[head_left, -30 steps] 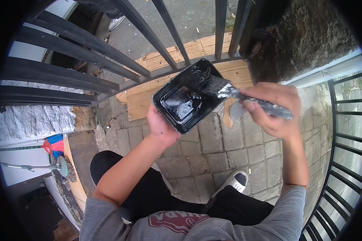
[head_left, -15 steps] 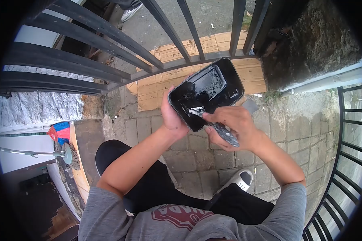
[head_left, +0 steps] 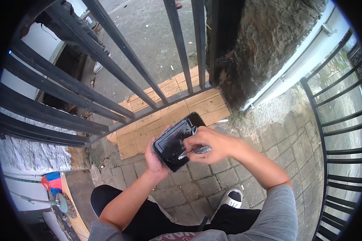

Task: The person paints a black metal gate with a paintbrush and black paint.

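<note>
A black paint tray (head_left: 172, 145), wet with dark paint, is held tilted in front of me above the paving. My left hand (head_left: 155, 164) grips its left side, with the thumb outside and the other fingers partly hidden beneath. Over the tray's right part, my right hand (head_left: 213, 143) is closed around a paintbrush (head_left: 202, 150) with a grey, paint-smeared handle. The brush's pale, smeared end is close to the tray's surface, partly covered by my fingers.
A dark metal gate (head_left: 126, 53) stands ahead, with flattened cardboard (head_left: 138, 142) under its lower rail. Beyond the bars shows a person's shoe (head_left: 97, 66). A rough wall (head_left: 269, 44) and black railing (head_left: 324, 134) are at right; a red-and-blue bag (head_left: 54, 181) lies left.
My view has tilted up and turned right, so more of the gate shows and the tray appears lower. The right hand has shifted on the brush, its knuckles now over the tray.
</note>
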The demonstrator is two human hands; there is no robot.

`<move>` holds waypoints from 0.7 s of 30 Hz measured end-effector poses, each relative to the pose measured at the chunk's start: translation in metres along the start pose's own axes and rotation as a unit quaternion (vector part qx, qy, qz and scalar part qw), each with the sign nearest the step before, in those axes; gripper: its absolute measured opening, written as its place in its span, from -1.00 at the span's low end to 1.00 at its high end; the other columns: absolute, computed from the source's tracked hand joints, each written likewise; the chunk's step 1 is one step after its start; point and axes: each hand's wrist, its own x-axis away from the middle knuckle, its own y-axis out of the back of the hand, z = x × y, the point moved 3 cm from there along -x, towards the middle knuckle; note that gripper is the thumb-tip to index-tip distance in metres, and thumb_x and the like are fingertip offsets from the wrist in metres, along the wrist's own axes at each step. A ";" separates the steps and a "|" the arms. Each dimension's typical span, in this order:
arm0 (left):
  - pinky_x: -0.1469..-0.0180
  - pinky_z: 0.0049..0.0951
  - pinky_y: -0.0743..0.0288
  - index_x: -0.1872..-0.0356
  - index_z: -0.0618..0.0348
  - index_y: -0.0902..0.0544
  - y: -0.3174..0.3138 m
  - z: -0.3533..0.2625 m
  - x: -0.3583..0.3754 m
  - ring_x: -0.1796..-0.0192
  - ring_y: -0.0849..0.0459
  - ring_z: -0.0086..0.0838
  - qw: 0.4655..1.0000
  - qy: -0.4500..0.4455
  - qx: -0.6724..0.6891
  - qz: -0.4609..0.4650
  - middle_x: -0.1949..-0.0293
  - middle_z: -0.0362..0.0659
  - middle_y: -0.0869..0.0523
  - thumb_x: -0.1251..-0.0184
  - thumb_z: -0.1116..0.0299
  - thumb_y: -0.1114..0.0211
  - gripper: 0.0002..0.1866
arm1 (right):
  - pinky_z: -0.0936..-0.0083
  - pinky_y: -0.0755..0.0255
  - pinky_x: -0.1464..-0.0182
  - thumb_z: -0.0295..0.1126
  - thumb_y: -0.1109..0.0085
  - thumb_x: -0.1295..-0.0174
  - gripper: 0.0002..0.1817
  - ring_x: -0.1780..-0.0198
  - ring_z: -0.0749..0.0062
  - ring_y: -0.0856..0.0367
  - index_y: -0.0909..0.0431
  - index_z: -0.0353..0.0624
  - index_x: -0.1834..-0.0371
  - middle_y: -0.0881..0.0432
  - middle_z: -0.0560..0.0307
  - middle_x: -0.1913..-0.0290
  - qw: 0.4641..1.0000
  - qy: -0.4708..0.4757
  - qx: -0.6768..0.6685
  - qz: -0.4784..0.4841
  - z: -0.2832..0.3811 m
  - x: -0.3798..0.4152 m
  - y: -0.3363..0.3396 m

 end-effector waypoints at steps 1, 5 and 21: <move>-0.52 -0.07 -0.44 -0.49 0.22 -0.47 0.003 0.003 -0.001 -0.42 -0.62 -0.11 1.000 0.010 -0.018 0.003 -0.42 0.01 -0.61 -0.63 -0.16 0.28 -0.25 | 0.23 -0.36 0.42 -0.37 -0.35 -0.32 -0.75 0.54 0.02 -0.56 -0.56 -0.22 0.47 -0.52 0.00 0.62 1.000 0.002 -0.007 -0.003 0.002 -0.001 0.001; -0.44 -0.02 -0.53 -0.46 0.16 -0.52 0.001 0.006 -0.001 -0.36 -0.65 -0.10 1.000 0.019 0.009 0.007 -0.37 -0.01 -0.65 -0.59 -0.20 0.21 -0.25 | 0.40 -0.39 0.49 -0.15 -0.06 -0.66 -0.52 0.64 0.33 -0.57 -0.64 -0.25 0.40 -0.57 0.07 0.65 0.987 0.020 -0.102 -0.119 0.008 0.006 0.014; -0.25 0.22 -0.62 -0.50 0.06 -0.51 -0.008 0.004 0.013 -0.35 -0.65 0.04 0.998 0.038 0.044 -0.015 -0.42 -0.02 -0.62 -0.55 -0.25 0.14 -0.24 | 0.64 -0.47 0.40 -0.03 -0.05 -0.66 -0.49 0.37 0.60 -0.66 -0.75 -0.32 0.09 -0.71 0.18 0.35 0.825 -0.017 0.080 -0.559 -0.055 0.046 0.099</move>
